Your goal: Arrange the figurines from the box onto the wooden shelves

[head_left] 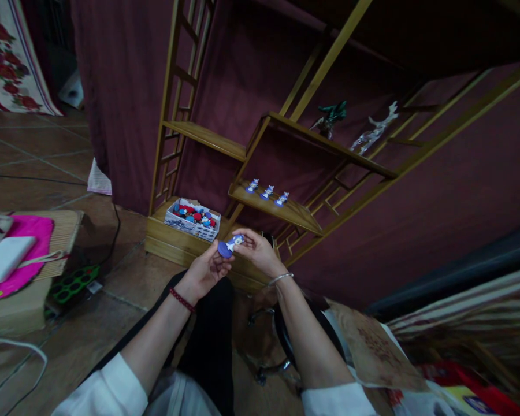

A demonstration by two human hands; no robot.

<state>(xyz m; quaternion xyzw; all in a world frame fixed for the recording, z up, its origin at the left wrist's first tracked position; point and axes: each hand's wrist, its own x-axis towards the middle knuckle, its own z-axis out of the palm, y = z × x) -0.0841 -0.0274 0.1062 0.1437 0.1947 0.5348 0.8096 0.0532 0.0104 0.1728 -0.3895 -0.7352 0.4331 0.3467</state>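
Between my two hands is a small purple and white figurine (226, 248) on a round purple base, tilted over. My left hand (208, 268) grips the base between thumb and fingers. The fingers of my right hand (257, 250) pinch the figurine's upper end. Beyond them, three similar purple and white figurines (267, 192) stand in a row on a wooden shelf (281, 212). A patterned cardboard box (193, 226) sits on the lower left ledge of the shelf unit, filled with several red, blue and black small figures.
Higher up, a dark green ornament (330, 117) and a clear ornament (375, 130) stand on a shelf. At left, a low table holds a white device (8, 260) on a pink mat (43, 228). A wheeled stool (286, 335) is by my right forearm.
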